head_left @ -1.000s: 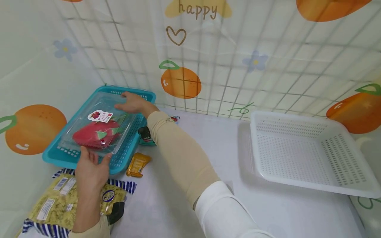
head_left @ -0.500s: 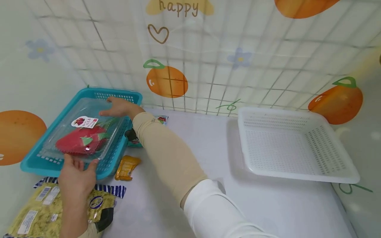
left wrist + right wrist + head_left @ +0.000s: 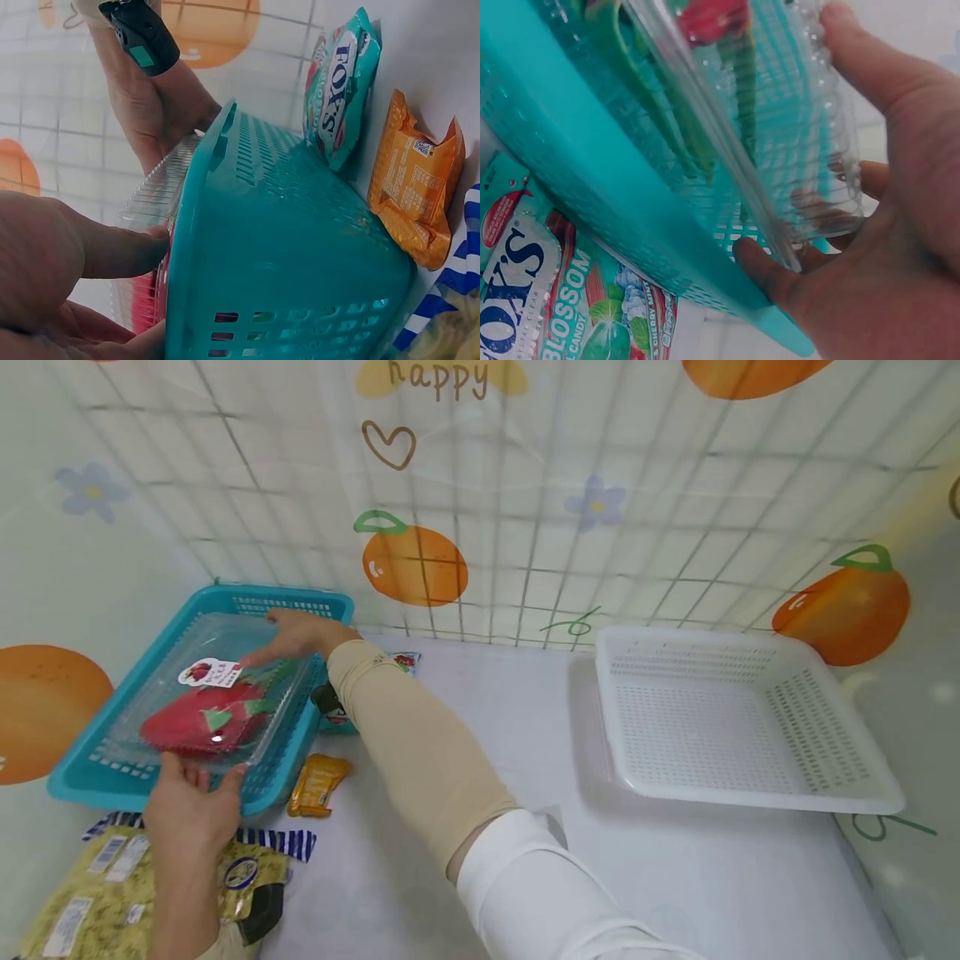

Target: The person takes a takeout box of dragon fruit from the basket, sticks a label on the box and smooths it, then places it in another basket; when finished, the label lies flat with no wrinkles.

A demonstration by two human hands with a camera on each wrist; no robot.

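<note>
Two hands held one clear plastic clamshell box (image 3: 217,693) with a red fruit inside, and the box sat in the teal basket (image 3: 82,781) at the left end of the desk (image 3: 465,777). The left hand (image 3: 191,806) gripped the near edge of the box, thumb on top and fingers curled below, as the left wrist view showed. The right hand (image 3: 300,635) gripped the far edge, thumb over the lid and fingertips (image 3: 761,266) hooked under the rim, between the box and the basket floor. A white label (image 3: 210,672) lay on the lid.

Just beside the basket's right wall lay a teal candy bag (image 3: 341,82) and an orange snack packet (image 3: 318,783), both on the desk. A yellow packet with blue and white stripes (image 3: 112,885) lay under the left forearm, near the basket's front corner. A white basket (image 3: 750,727) stood well apart at the right end of the desk. A sheet printed with oranges (image 3: 412,564) hung over a wire grid behind it all.
</note>
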